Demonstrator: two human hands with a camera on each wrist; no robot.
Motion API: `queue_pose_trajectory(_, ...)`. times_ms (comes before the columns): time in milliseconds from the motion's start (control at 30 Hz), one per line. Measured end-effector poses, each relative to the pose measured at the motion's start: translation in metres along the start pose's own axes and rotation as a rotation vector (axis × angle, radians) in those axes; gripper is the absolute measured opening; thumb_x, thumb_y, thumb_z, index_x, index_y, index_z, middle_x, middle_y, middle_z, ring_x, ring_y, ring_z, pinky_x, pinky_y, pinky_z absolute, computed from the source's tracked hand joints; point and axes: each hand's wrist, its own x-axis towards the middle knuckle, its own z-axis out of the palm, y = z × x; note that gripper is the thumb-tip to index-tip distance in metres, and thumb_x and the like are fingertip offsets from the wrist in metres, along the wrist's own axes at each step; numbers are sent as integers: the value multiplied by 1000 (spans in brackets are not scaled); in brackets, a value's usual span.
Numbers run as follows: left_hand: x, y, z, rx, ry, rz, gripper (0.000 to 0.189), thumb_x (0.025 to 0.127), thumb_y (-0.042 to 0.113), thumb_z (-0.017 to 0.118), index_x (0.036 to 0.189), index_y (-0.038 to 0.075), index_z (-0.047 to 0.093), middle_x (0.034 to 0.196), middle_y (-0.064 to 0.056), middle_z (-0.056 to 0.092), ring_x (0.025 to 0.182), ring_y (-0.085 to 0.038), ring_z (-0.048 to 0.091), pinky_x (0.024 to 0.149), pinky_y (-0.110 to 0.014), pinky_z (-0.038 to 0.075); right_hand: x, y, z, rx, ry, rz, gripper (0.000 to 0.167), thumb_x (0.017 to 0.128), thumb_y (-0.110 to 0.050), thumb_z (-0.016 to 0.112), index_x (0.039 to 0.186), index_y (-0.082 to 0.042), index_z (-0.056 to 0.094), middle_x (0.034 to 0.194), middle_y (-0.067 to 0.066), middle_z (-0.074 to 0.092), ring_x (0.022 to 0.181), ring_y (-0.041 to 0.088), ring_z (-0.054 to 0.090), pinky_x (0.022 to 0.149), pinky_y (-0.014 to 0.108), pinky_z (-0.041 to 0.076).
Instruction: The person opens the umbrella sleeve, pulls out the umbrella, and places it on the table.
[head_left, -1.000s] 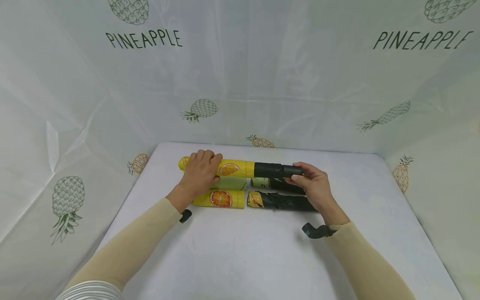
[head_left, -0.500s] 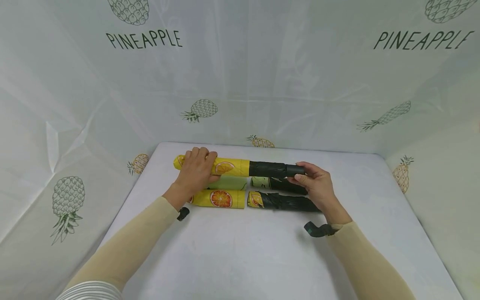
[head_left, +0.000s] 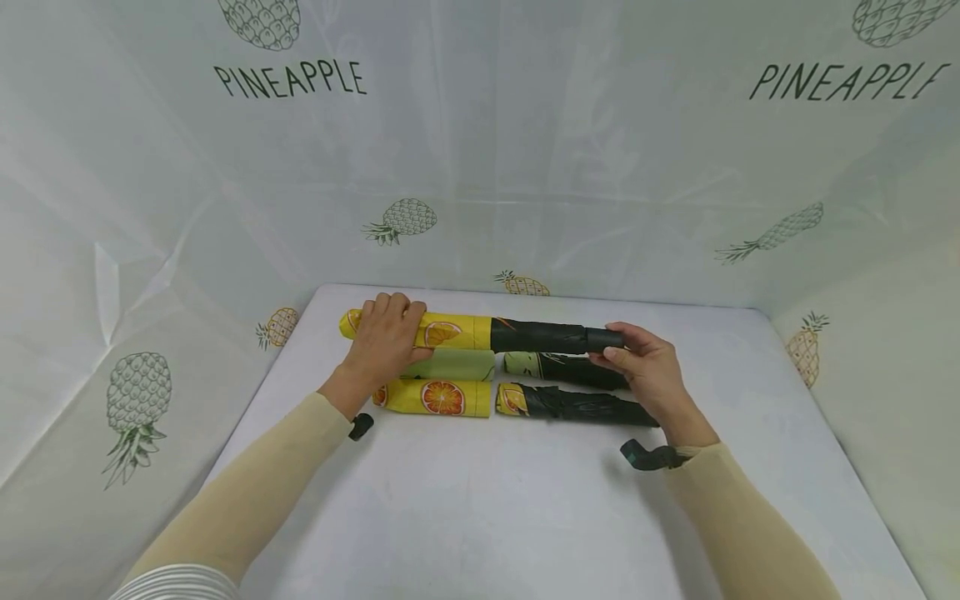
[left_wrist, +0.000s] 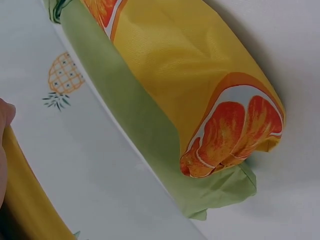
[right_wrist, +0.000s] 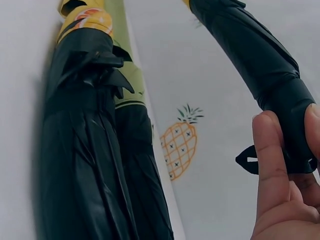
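Observation:
My left hand grips a yellow umbrella sleeve printed with orange slices, held up over the table. Out of the sleeve's right end comes a folded black umbrella. Fingers and thumb of my right hand pinch its dark handle, where a small strap loop hangs. Below them lie another yellow sleeve and a light green sleeve. To the right of these sleeves are a black umbrella with a yellow end and one with a green end.
A white table carries everything. Pale sheeting with pineapple prints rises at the back and both sides. Each wrist wears a small dark camera mount, such as the right mount.
My left hand has moved left with the yellow sleeve, and my right hand has moved right with the handle. More of the black umbrella shows outside the sleeve.

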Motion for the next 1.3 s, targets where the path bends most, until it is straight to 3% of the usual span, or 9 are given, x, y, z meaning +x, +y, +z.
queue_pose_trajectory(400, 1, -3, 3, 12, 45, 8, 77, 76, 58, 90, 119, 4, 54, 99, -13, 48, 84, -31, 38, 73, -42, 29, -1, -4, -10, 13, 1, 6, 35, 95, 11, 69, 126, -4, 72, 116, 5, 69, 93, 20, 80, 88, 33, 61)
queue_pose_trajectory(767, -1, -12, 2, -12, 14, -29, 80, 78, 54, 91, 129, 2, 56, 105, -15, 50, 90, -33, 38, 77, -43, 31, 0, -8, -19, 31, 3, -13, 35, 96, 14, 65, 123, -5, 73, 114, 5, 70, 92, 19, 80, 87, 32, 61)
queue_pose_trajectory(1133, -4, -23, 0, -32, 22, -58, 76, 76, 52, 93, 119, 2, 53, 102, -16, 49, 91, -35, 40, 75, -44, 30, -3, -14, -35, 32, 18, -48, 35, 96, 18, 61, 130, 8, 66, 114, 5, 69, 100, 18, 77, 91, 35, 60)
queue_pose_trajectory(1300, -5, -28, 1, -19, 20, -69, 75, 78, 53, 91, 118, 2, 54, 103, -16, 48, 90, -35, 40, 75, -44, 30, -4, -17, -43, 47, 24, -56, 37, 97, 18, 60, 129, 2, 70, 116, 5, 69, 103, 17, 76, 91, 35, 60)
